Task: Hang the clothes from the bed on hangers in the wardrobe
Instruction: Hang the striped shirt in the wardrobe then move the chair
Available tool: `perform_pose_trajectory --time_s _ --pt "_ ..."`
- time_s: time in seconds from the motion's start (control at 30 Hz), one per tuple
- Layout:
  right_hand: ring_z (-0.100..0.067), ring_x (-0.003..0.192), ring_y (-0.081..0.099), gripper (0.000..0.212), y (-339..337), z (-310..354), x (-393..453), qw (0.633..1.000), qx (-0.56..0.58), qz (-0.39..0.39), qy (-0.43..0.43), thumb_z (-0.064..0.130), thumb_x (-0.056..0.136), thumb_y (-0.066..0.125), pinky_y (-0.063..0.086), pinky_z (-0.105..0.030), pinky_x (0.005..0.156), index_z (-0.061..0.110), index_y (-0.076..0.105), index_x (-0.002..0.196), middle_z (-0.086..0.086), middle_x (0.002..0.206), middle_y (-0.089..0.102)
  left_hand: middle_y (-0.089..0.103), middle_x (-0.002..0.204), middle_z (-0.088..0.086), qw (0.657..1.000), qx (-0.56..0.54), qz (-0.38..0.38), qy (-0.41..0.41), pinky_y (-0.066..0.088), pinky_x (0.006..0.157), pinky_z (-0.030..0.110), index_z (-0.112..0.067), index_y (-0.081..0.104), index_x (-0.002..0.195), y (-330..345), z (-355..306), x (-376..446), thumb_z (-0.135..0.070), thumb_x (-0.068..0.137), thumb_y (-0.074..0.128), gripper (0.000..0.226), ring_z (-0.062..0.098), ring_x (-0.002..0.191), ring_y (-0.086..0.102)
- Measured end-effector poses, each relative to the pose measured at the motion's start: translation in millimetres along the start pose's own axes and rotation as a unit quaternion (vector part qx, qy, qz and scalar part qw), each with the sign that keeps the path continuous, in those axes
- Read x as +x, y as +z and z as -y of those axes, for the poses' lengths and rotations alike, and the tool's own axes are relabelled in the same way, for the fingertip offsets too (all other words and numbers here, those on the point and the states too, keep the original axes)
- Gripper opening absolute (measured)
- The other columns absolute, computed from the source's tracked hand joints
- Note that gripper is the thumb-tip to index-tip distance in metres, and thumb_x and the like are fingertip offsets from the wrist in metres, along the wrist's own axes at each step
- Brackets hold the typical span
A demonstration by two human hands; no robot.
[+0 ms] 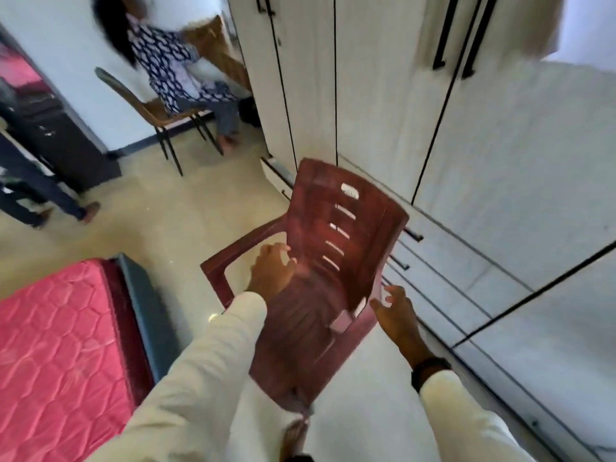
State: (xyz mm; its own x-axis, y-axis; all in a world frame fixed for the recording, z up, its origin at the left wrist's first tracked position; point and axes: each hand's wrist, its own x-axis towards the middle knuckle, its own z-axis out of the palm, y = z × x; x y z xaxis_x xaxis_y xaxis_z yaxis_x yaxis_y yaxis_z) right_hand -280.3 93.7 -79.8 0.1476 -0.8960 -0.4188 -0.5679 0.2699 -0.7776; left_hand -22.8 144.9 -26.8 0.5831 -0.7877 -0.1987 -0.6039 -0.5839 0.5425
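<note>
A maroon plastic armchair stands in front of the white wardrobe, whose doors are closed. My left hand hovers over the chair's left armrest with fingers spread and relaxed, holding nothing. My right hand is open beside the chair's right armrest, close to it; contact is unclear. The bed with a pink quilted mattress lies at the lower left. No clothes or hangers show on it in this view.
A person sits on a brown chair at the back left near the wardrobe's end. Another person's legs stand at the far left by a dark cabinet. Wardrobe drawers run along the floor at right.
</note>
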Motion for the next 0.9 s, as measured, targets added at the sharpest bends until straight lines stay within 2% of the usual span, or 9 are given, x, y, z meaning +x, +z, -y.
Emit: perform_pose_trajectory --time_s 0.1,0.23,0.33,0.43,0.53,0.6,0.7,0.77,0.9 --pt "-0.037 0.118 0.053 0.063 64 -19 13 0.992 0.042 -0.023 0.118 0.032 0.087 0.073 0.046 -0.041 0.099 0.01 0.041 0.136 -0.023 0.13 0.053 0.047 0.138 0.014 0.999 0.032 0.018 -0.011 0.038 0.106 0.044 -0.018 0.054 0.132 -2 60 67 -0.025 0.089 0.066 0.044 0.036 0.126 0.05" --pt "-0.045 0.131 0.042 0.087 144 -52 30 0.964 0.05 -0.054 0.257 0.043 0.087 0.072 0.039 -0.054 0.109 0.009 0.024 0.152 -0.025 0.148 0.034 0.046 0.14 0.016 0.993 0.091 0.061 -0.031 0.036 0.104 0.038 -0.018 0.047 0.14 5 133 148 -0.031 0.09 0.068 0.056 0.036 0.127 0.049" --pt "-0.048 0.133 0.04 0.105 186 -75 44 0.938 0.083 -0.119 0.314 0.039 0.084 0.077 0.037 -0.052 0.11 0.015 0.006 0.157 -0.03 0.147 0.034 0.039 0.144 0.012 0.986 0.14 0.079 -0.031 0.037 0.103 0.041 -0.021 0.039 0.146 14 174 193 -0.035 0.089 0.069 0.066 0.034 0.127 0.049" --pt "-0.048 0.119 0.052 0.089 218 -96 60 0.925 0.067 -0.193 0.321 0.029 0.081 0.078 0.045 -0.054 0.099 0.016 0.021 0.148 -0.027 0.125 0.052 0.035 0.147 0.009 0.981 0.165 0.093 -0.033 0.038 0.104 0.044 -0.02 0.031 0.15 33 215 233 -0.036 0.086 0.072 0.077 0.034 0.128 0.049" --pt "-0.043 0.088 0.06 0.057 233 -110 70 0.914 0.015 -0.25 0.32 0.022 0.079 0.071 0.052 -0.051 0.079 0.017 0.031 0.119 -0.018 0.093 0.055 0.038 0.146 0.016 0.979 0.19 0.071 -0.025 0.038 0.107 0.048 -0.015 0.028 0.151 53 257 275 -0.038 0.081 0.078 0.089 0.041 0.126 0.048" --pt "-0.042 0.081 0.058 0.051 235 -113 70 0.913 -0.015 -0.259 0.315 0.024 0.079 0.068 0.051 -0.049 0.076 0.019 0.031 0.114 -0.019 0.091 0.055 0.045 0.138 0.021 0.975 0.21 0.061 -0.028 0.04 0.104 0.051 -0.014 0.029 0.148 61 279 297 -0.038 0.079 0.079 0.089 0.045 0.12 0.052" --pt "-0.041 0.081 0.055 0.051 237 -119 73 0.909 -0.041 -0.267 0.319 0.028 0.081 0.068 0.046 -0.045 0.074 0.019 0.032 0.116 -0.019 0.09 0.054 0.061 0.117 0.022 0.974 0.221 0.045 -0.027 0.047 0.093 0.052 -0.009 0.042 0.125 73 298 317 -0.034 0.079 0.077 0.064 0.046 0.105 0.06" --pt "-0.039 0.079 0.053 0.05 236 -121 72 0.906 -0.045 -0.272 0.321 0.029 0.082 0.068 0.045 -0.043 0.073 0.019 0.032 0.116 -0.018 0.089 0.053 0.065 0.107 0.02 0.974 0.224 0.03 -0.031 0.048 0.086 0.049 -0.009 0.043 0.115 75 298 319 -0.032 0.079 0.075 0.053 0.046 0.098 0.063" --pt "-0.036 0.079 0.05 0.051 226 -121 68 0.913 -0.04 -0.262 0.309 0.025 0.083 0.069 0.043 -0.043 0.074 0.015 0.035 0.12 -0.015 0.092 0.053 0.065 0.104 0.019 0.973 0.226 0.03 -0.034 0.048 0.081 0.046 -0.009 0.044 0.113 75 294 310 -0.03 0.08 0.073 0.049 0.043 0.094 0.064"
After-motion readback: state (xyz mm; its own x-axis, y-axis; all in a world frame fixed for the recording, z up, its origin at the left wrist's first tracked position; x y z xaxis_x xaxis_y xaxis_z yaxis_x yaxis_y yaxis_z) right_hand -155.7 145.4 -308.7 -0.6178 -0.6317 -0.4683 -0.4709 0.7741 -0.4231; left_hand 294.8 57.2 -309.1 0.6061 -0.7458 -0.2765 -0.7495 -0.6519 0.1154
